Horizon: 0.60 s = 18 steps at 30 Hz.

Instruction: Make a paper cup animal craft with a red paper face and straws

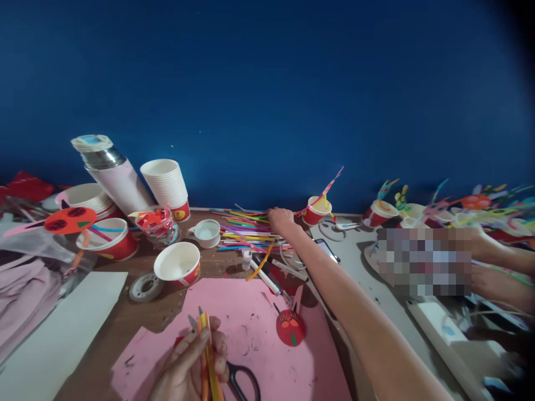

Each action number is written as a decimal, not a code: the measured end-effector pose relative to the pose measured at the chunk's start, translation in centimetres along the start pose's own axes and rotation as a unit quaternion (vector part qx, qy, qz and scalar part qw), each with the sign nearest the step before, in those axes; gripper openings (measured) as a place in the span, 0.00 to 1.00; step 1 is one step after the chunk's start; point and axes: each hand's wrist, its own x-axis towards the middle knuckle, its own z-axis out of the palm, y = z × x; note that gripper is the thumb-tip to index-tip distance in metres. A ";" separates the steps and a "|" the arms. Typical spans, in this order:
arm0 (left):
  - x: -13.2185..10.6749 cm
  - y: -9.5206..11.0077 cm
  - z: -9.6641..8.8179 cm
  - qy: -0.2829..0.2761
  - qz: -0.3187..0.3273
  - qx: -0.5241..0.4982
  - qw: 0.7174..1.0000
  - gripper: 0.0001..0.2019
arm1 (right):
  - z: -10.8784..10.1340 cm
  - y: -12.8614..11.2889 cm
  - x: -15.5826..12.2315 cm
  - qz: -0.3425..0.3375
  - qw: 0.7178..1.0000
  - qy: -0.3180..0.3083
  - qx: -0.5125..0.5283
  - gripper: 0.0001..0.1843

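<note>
My left hand (190,356) is closed around orange and yellow pipe cleaners (213,384), held upright at the lower middle. The same hand has a pair of black-handled scissors (246,381), blades pointing up past my fingers. Far out ahead, my right hand (281,221) reaches onto a heap of coloured pipe cleaners (240,231) near the wall; its fingertips are hidden, so its grip does not show. Beneath my left hand lies a sheet of pink paper (251,312). On its right part rests a red paper face (291,327) with eyelashes, a green nose and pink ears.
A white cup (205,234), a paper bowl (178,264), tape roll (146,287) and stacked paper cups (165,184) stand to the left, with a thermos (119,175) behind. Markers (265,277) and a phone (326,250) lie mid-table. Another person's arms (501,267) are at right.
</note>
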 end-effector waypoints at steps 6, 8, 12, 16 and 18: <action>0.0 -0.3 -0.2 0.006 -0.002 0.002 1.000 0.12 | 1.1 0.6 0.1 0.011 0.999 0.031 0.040 0.18; 0.0 -0.5 -0.2 0.003 0.003 -0.007 1.000 0.11 | 0.6 0.8 -0.2 0.000 0.997 0.044 0.068 0.16; -0.2 -0.5 0.1 0.001 0.010 -0.016 1.000 0.11 | -0.8 0.8 -2.1 -0.060 0.983 0.075 0.154 0.10; -0.4 -0.5 0.2 -0.012 0.024 -0.015 1.000 0.11 | -1.3 0.2 -5.6 -0.151 0.952 0.055 0.262 0.13; -0.4 -0.5 0.3 -0.022 0.037 -0.017 0.999 0.11 | -1.1 -0.1 -7.8 -0.197 0.893 0.021 0.403 0.14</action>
